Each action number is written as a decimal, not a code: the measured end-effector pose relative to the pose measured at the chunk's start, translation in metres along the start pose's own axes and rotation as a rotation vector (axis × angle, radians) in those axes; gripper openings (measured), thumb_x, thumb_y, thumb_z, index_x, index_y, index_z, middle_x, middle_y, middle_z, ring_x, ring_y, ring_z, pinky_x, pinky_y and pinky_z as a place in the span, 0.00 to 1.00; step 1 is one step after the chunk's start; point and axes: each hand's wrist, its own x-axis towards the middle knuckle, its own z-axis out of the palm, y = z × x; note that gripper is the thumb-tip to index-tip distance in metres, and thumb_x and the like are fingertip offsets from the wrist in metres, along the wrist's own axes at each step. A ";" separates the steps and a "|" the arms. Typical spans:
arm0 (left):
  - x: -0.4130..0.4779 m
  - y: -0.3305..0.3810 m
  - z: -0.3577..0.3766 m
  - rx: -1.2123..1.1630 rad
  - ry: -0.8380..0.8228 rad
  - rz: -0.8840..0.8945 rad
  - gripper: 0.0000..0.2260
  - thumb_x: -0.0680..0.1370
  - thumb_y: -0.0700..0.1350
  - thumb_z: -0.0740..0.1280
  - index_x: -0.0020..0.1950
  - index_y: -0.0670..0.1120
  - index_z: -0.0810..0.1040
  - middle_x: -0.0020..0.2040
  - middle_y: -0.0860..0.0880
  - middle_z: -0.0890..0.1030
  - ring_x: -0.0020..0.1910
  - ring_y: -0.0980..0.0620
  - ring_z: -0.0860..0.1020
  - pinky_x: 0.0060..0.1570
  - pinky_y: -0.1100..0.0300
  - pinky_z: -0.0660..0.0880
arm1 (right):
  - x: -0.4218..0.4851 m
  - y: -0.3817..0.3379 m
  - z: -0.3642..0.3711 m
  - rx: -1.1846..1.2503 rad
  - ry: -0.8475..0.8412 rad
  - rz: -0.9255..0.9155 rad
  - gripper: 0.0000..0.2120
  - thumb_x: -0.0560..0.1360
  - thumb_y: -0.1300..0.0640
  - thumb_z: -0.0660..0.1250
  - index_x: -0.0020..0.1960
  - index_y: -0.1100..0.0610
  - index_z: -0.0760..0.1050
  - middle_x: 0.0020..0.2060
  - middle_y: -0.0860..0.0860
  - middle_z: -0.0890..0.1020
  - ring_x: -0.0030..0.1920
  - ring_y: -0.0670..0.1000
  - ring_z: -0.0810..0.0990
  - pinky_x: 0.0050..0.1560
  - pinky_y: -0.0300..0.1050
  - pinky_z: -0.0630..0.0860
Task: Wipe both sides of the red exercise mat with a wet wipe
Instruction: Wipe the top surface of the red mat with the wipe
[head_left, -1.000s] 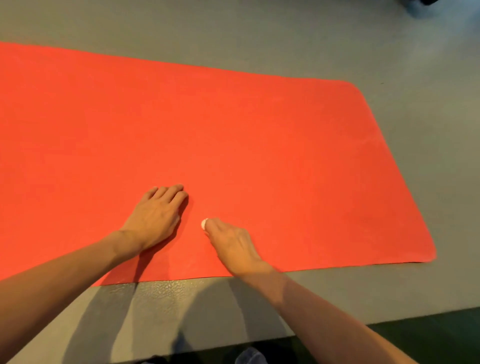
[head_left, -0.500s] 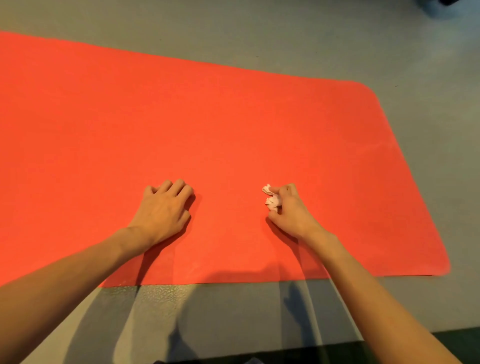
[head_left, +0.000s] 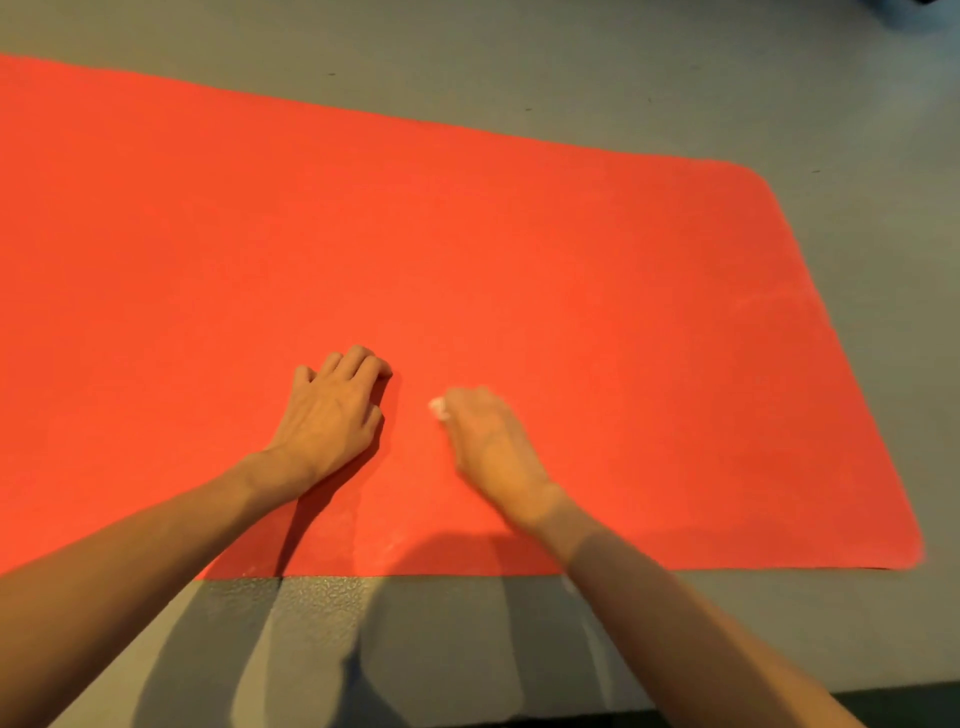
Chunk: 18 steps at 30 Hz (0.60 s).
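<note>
The red exercise mat (head_left: 519, 249) lies flat on the grey floor and fills most of the view, running off the left edge. My left hand (head_left: 332, 415) rests palm down on the mat near its front edge, fingers together. Just to its right, my right hand (head_left: 488, 441) is blurred with motion and closed on a small white wet wipe (head_left: 438, 408), which peeks out at the fingertips and touches the mat.
Grey textured floor (head_left: 415, 649) lies in front of the mat's front edge and beyond its rounded right end. A dark strip shows at the bottom right corner.
My right hand swept right across the mat with the wipe, then came back left beside my left hand. The left hand stayed pressed on the mat.
</note>
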 end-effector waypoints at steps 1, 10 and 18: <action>-0.001 -0.001 -0.001 -0.009 -0.008 0.004 0.17 0.70 0.39 0.66 0.59 0.46 0.74 0.56 0.48 0.75 0.50 0.44 0.74 0.43 0.52 0.63 | 0.008 0.018 -0.006 -0.049 0.064 0.141 0.02 0.73 0.62 0.64 0.42 0.57 0.73 0.34 0.55 0.77 0.35 0.59 0.75 0.38 0.53 0.68; 0.003 -0.007 -0.007 -0.193 -0.022 -0.017 0.20 0.71 0.34 0.63 0.61 0.46 0.77 0.59 0.49 0.76 0.58 0.45 0.74 0.46 0.52 0.66 | -0.001 -0.044 0.000 0.129 -0.257 -0.249 0.04 0.73 0.64 0.67 0.43 0.58 0.72 0.36 0.55 0.77 0.37 0.55 0.72 0.40 0.47 0.65; 0.000 -0.013 -0.010 -0.199 -0.120 -0.001 0.24 0.72 0.33 0.61 0.66 0.46 0.75 0.64 0.50 0.73 0.63 0.46 0.72 0.52 0.49 0.70 | 0.043 0.044 -0.029 -0.110 0.013 0.445 0.03 0.75 0.63 0.64 0.44 0.63 0.74 0.38 0.63 0.79 0.39 0.64 0.78 0.37 0.54 0.72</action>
